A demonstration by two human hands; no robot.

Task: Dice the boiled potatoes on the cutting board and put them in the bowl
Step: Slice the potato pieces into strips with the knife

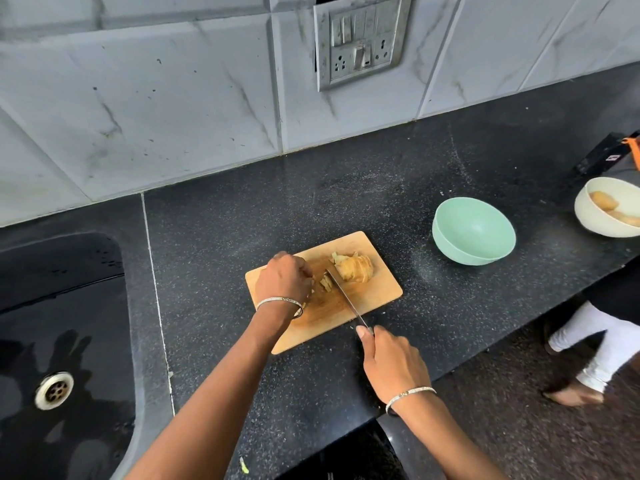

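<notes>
A wooden cutting board (pixel 377 295) lies on the black counter. On it sits a sliced boiled potato (pixel 356 268), with small cut pieces (pixel 325 284) beside it. My left hand (pixel 285 280) has its fingers curled down onto the cut pieces on the board. My right hand (pixel 389 362) grips the handle of a knife (pixel 344 296), whose blade lies across the board with its tip at the pieces. An empty mint-green bowl (pixel 472 235) stands to the right of the board. A white bowl (pixel 604 211) at the far right holds whole potatoes.
A black sink (pixel 59 327) with a metal drain is set into the counter on the left. A tiled wall with a switch panel (pixel 360 39) rises behind. A dark box (pixel 604 157) sits at the far right. Another person's legs (pixel 588 355) stand beyond the counter edge.
</notes>
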